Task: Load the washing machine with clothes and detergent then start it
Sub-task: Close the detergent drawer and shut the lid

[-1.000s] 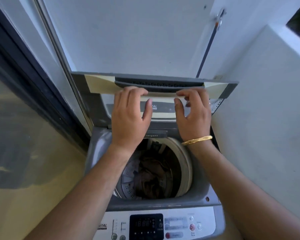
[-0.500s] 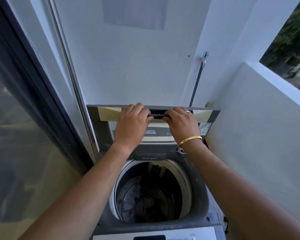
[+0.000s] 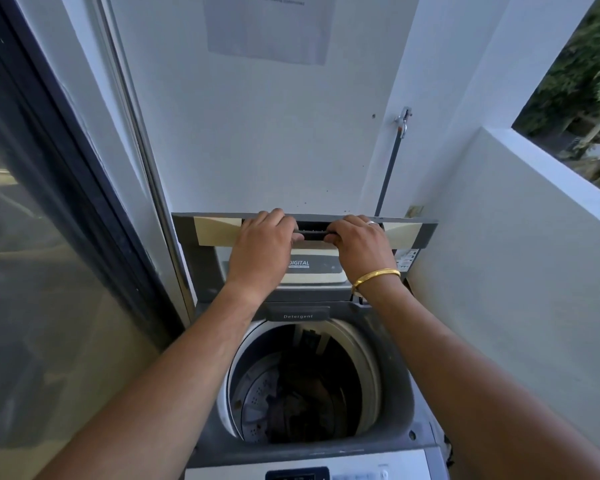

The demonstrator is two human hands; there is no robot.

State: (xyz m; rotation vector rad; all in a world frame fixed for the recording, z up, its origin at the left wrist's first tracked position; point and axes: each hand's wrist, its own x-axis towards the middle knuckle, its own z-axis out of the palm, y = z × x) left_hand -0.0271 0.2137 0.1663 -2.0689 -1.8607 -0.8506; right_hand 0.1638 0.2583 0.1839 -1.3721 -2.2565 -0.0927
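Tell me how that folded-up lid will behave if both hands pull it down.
The lid looks like rigid plastic panels, so it should probably hinge and unfold rather than flex. The left hand and right hand both grip its dark handle, suggesting some weight. Released early, it could drop shut over the drum.

The washing machine point(image 3: 400, 403) is dark grey; its lid point(image 3: 212, 233) is grey with cream panels. A gold bangle point(image 3: 376, 277) circles the right wrist. The wall point(image 3: 257, 133) behind the lid is white, and the drum point(image 3: 257, 403) is pale, dotted with holes.
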